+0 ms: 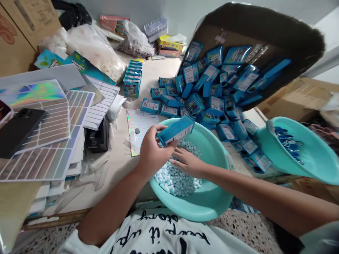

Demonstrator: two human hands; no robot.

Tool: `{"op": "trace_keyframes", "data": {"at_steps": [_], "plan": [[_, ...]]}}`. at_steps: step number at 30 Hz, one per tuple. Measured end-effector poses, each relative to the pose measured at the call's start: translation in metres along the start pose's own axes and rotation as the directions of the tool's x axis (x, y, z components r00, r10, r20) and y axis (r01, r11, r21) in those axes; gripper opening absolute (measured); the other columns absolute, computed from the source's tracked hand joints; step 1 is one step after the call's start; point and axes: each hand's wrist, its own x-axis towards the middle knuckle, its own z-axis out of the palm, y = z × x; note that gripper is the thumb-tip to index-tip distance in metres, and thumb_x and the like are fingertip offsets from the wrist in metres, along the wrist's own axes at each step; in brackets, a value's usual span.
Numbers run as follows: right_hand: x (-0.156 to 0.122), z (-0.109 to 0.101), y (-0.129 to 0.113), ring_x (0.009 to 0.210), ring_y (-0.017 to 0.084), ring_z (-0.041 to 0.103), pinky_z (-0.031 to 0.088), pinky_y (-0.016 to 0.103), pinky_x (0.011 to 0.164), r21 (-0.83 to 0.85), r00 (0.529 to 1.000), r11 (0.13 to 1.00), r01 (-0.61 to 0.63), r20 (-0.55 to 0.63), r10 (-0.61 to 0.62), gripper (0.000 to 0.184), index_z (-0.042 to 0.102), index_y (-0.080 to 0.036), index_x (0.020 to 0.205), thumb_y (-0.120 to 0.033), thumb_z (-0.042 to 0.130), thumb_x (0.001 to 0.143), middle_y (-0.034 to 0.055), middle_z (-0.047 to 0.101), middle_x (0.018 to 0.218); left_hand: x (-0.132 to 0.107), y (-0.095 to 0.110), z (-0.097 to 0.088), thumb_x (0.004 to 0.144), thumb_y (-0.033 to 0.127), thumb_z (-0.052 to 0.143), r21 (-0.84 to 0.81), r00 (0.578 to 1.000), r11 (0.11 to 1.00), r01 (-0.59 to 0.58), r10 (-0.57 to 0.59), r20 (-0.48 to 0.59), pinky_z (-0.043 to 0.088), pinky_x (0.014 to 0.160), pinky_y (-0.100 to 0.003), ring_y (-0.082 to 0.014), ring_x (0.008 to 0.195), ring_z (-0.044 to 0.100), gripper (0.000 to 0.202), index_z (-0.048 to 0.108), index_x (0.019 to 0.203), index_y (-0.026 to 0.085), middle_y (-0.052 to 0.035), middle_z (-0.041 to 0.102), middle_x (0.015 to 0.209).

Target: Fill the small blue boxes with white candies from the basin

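Left hand point(151, 152): you have it closed around one blue box point(177, 129). The thumb is on the near side and the fingers wrap the far side. The box is held at its lower left end and tilted, with its right end higher.

The box sits just above the near rim of the teal basin point(212, 204), over the heap of small pale candies point(177, 181) inside it.

Right hand point(188, 163): palm down in the basin, fingers stretched out and slightly apart. The fingertips rest on the candies just under the box. The hand covers what is beneath it, so it may have a few candies under the palm; that can't be told.

The basin stands at the table point(159, 70) edge, right in front of your chest.

Behind the basin, a loose pile of boxes point(212, 91) spills from a tipped carton point(265, 31) onto the table.

To your right is a second basin point(312, 158), tilted, with small dark blue pieces point(287, 141) in it.

To your left are shiny sticker sheets point(50, 141) in overlapping layers, with a dark phone point(18, 130) lying on top of them.

A neat stack of boxes point(132, 79) stands further back, apart from the pile.
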Motion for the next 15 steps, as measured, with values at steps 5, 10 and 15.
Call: {"op": "trace_keyframes", "data": {"at_steps": [5, 10, 15], "plan": [[0.027, 0.033, -0.026, 0.139, 0.032, 0.052, 0.040, 0.051, 0.119, 0.274, 0.975, 0.955, 0.115, -0.217, -0.056, 0.065, 0.057, -0.024, 0.145, -0.064, 0.034, 0.101, 0.0095, 0.061, 0.146, 0.002, -0.005, 0.000, 0.068, 0.023, 0.085, 0.063, 0.999, 0.997, -0.045, 0.046, -0.017, 0.052, 0.075, -0.028, -0.0161, 0.083, 0.065, 0.043, 0.057, 0.100, 0.020, -0.0003, 0.065, 0.094], [0.024, 0.033, -0.036, 0.138, 0.036, 0.051, 0.040, 0.056, 0.116, 0.168, 0.972, 0.958, 0.235, -0.039, -0.231, 0.067, 0.060, -0.020, 0.143, -0.066, 0.039, 0.099, 0.0154, 0.059, 0.147, 0.004, -0.007, -0.004, 0.072, 0.020, 0.082, -0.016, 0.993, 0.998, -0.068, 0.069, 0.096, 0.054, 0.092, -0.034, -0.0221, 0.108, 0.066, 0.056, 0.059, 0.123, 0.021, -0.0072, 0.068, 0.118], [-0.007, 0.010, -0.040, 0.134, 0.033, 0.056, 0.043, 0.049, 0.115, 0.193, 0.953, 0.959, 0.206, 0.182, -0.242, 0.063, 0.067, -0.021, 0.135, -0.065, 0.038, 0.100, 0.0148, 0.062, 0.144, 0.003, 0.000, -0.006, 0.075, 0.021, 0.076, 0.035, 0.987, 0.999, 0.036, -0.041, 0.157, 0.053, 0.078, -0.028, -0.0177, 0.088, 0.069, 0.034, 0.062, 0.106, 0.021, -0.0012, 0.071, 0.095]]}}
